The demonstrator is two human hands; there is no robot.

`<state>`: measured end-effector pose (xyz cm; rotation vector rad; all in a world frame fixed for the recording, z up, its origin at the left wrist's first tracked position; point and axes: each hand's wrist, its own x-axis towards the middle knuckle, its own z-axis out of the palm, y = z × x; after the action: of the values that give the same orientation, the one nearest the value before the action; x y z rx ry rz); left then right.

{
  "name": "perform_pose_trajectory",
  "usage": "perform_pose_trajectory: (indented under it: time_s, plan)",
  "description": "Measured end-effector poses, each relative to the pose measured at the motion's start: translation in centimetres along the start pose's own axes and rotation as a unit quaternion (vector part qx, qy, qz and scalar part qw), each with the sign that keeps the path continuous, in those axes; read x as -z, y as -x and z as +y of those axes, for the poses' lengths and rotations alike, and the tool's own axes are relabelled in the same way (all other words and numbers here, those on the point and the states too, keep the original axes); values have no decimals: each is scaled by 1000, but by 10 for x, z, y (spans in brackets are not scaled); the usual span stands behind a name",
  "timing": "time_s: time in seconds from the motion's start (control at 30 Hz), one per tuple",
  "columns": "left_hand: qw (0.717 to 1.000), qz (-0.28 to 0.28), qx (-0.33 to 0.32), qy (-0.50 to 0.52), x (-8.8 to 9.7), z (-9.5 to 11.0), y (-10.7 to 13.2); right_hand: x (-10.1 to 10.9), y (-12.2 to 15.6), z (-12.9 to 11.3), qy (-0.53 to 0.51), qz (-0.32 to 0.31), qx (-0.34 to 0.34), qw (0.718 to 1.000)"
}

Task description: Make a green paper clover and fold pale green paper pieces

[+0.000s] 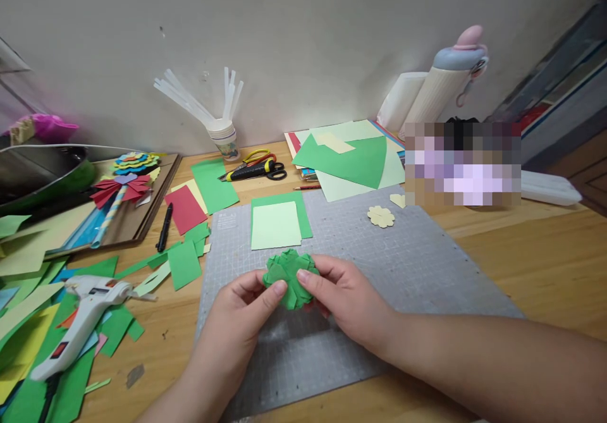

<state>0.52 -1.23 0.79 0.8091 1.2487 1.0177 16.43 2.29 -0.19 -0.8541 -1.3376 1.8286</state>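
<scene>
Two bare hands meet near the middle of the view, pinching a green paper flower (290, 272) between them over a gray cutting mat (403, 284) on a wooden table (502, 249). The left hand (246, 306) rises from the bottom edge, its forearm slanting up and to the right; its thumb lies on the front of the flower at the lower left, pointing up and inward, while its index finger bends around behind the left edge. The right hand (348, 293) comes in from the right, its forearm stretched long and low across the corner of the mat. Its thumb presses the flower's right side and points left, the index finger curves behind the upper right rim, and other fingertips show partly beneath. Both grips are narrow, closed on the paper, with the two thumbs a little apart and folded petals showing between and above them. Whether the flower touches the mat cannot be told. Just beyond it lies a pale green square (275, 226) on top of a darker green sheet (306, 214). Farther right on the mat is a cream scalloped flower (380, 216); well to the left, a white glue gun (88, 312) rests on paper scraps.
</scene>
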Motion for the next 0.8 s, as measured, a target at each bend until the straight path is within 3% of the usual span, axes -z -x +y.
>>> perform_pose_trajectory:
  time_s: [0.33, 0.57, 0.8]
  plan:
    - [999, 33, -1, -4, 0, -1, -2, 0, 1, 0, 14, -1, 3, 1000]
    - [1000, 12, -1, -11, -2, 3, -1, 3, -3, -3, -12, -17, -69, 997]
    - [999, 20, 9, -36, -4, 7, 0, 5, -7, -5, 8, -12, -91, 996]
